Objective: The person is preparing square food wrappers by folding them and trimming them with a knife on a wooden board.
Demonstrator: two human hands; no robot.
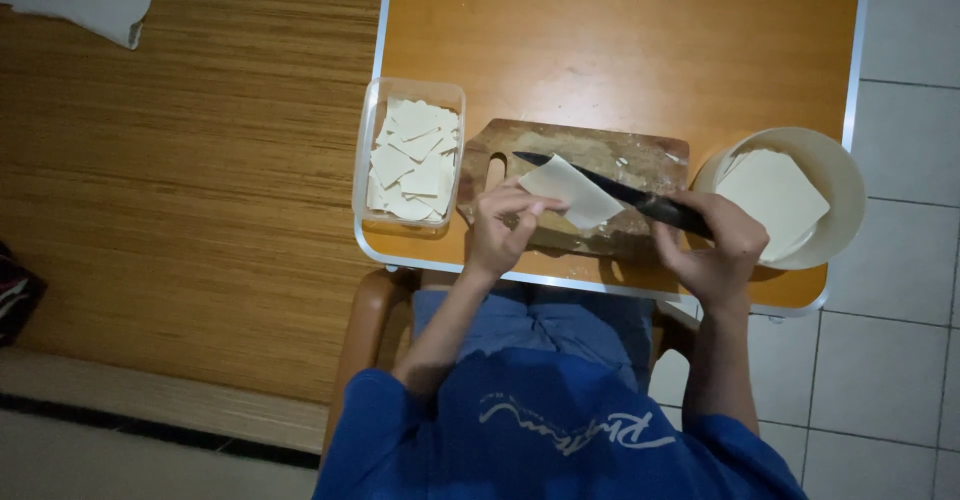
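Hands work over a wooden cutting board [590, 175] that lies near the front edge of the surface [620, 40], a smooth orange-brown top with a pale metal rim. The board is rectangular, worn and dusted with pale flour-like marks, with a slot handle at its left end.

The left hand [503, 228] is closed in a pinch on a thin white sheet [578, 192], flat and roughly rectangular, matte like dough wrapper. The sheet is lifted at a tilt above the middle of the board, its lower left corner between the fingers.

The right hand [712, 245] is wrapped around the dark handle of a black knife [610, 190]. The blade is long, narrow and pointed; it runs leftward across the board and passes behind the sheet, the tip showing near the board's left end.

A clear plastic container [408, 92], rectangular with rounded corners, stands just beside the board at the front left corner of the surface. It holds a loose heap of small cut white pieces [412, 160], angular and overlapping.

A round cream bowl [840, 175] sits at the front right corner, partly overhanging the edge. Inside it lies a stack of uncut square sheets [772, 195].
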